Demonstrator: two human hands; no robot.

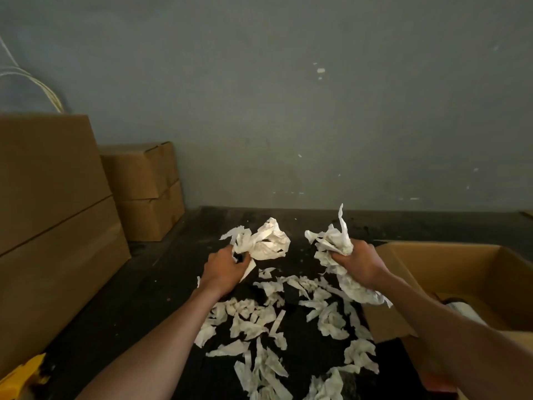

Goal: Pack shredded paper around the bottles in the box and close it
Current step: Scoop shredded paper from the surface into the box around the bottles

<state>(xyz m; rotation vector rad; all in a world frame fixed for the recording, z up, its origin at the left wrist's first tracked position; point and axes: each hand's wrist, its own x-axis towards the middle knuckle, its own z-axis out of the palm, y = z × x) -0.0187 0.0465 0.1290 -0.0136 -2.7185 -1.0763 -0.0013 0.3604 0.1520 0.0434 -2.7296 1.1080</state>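
Left hand (223, 271) and right hand (359, 262) each closed on bunch of white shredded paper (266, 241). Loose hanging strips may drop before reaching open brown cardboard box (461, 272); bottles barely visible inside.

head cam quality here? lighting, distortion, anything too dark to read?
Head view: dim, flat light, no glare; wide-angle bowing on the stacked brown cardboard boxes; white shredded paper stands out on the black floor; inside of the open cardboard box shadowed, contents unclear; both hands sharp enough.
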